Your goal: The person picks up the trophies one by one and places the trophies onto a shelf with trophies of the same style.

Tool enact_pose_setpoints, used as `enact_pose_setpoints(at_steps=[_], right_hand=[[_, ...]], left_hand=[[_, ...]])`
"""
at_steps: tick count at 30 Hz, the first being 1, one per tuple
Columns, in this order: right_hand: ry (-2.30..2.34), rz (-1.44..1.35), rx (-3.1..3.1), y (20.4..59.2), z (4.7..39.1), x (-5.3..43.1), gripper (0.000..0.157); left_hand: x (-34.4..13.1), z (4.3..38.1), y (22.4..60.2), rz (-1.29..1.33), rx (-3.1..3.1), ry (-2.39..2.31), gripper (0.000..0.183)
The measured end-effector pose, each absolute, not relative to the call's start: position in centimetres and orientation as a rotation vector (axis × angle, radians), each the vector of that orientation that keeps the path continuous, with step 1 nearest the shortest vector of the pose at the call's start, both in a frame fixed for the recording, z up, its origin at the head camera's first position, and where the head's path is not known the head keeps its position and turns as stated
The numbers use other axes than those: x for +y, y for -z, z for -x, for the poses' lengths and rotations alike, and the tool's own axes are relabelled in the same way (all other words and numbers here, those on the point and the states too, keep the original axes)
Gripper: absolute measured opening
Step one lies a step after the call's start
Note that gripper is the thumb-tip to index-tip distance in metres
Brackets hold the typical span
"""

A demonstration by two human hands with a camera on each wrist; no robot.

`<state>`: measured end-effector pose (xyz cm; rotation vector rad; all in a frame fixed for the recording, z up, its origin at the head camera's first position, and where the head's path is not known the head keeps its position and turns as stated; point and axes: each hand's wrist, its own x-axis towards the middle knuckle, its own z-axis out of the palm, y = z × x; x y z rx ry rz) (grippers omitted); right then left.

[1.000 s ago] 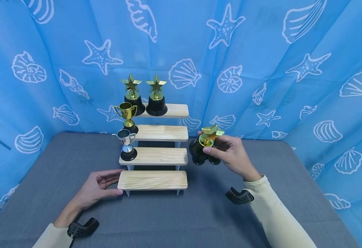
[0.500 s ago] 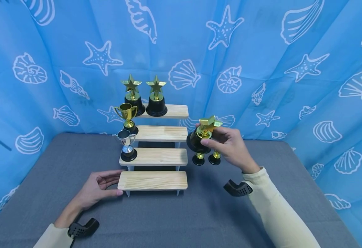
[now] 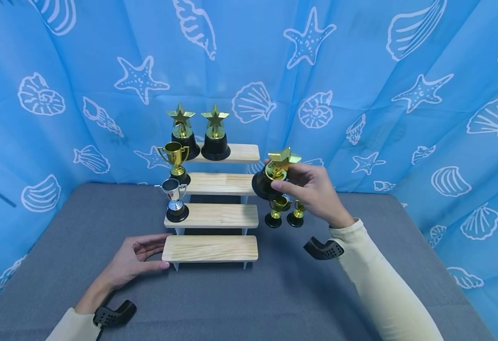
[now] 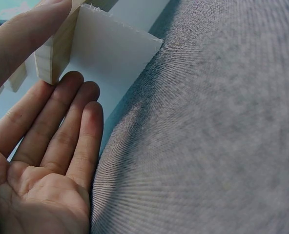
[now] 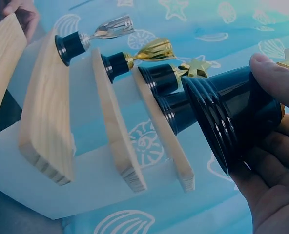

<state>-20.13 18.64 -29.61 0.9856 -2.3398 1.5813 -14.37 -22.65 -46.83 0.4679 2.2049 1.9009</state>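
Note:
My right hand [image 3: 310, 187] grips a gold star trophy [image 3: 266, 183] by its black base, tilted, in the air right of the stepped wooden stand [image 3: 210, 248]. In the right wrist view the thumb and fingers wrap the black base [image 5: 232, 112]. My left hand [image 3: 136, 260] lies at the left end of the lowest shelf, fingers nearly straight, fingertips at the board's edge [image 4: 51, 63]. Two star trophies [image 3: 216, 135] stand on the top shelf. Below them a gold cup trophy [image 3: 175, 158] and a silver cup trophy [image 3: 175, 199] each stand at a shelf's left end.
Small gold cup trophies [image 3: 276, 210] stand on the grey tablecloth [image 3: 283, 293] right of the stand, partly hidden under the right hand. A blue curtain [image 3: 360, 71] with white shell and starfish prints hangs behind the table.
My right hand has lifted the star trophy up and a little left, toward the stand, uncovering the small gold cups beneath. The left hand has stayed in place.

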Motion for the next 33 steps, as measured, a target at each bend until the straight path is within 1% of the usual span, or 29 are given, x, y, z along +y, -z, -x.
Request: enact_pose_setpoints(at_steps=[9,33], right_hand=[[-1.585,-1.039,-2.303,29.0,21.0,18.0,0.043],[-1.575,-0.968,-2.326,27.4,23.4,16.6,0.039]], left_hand=[[-22.6,14.4,46.8,-0.475,2.204,-1.906,0.068],[-22.6,14.4,46.9,-0.486,2.192,-1.907,0.067]])
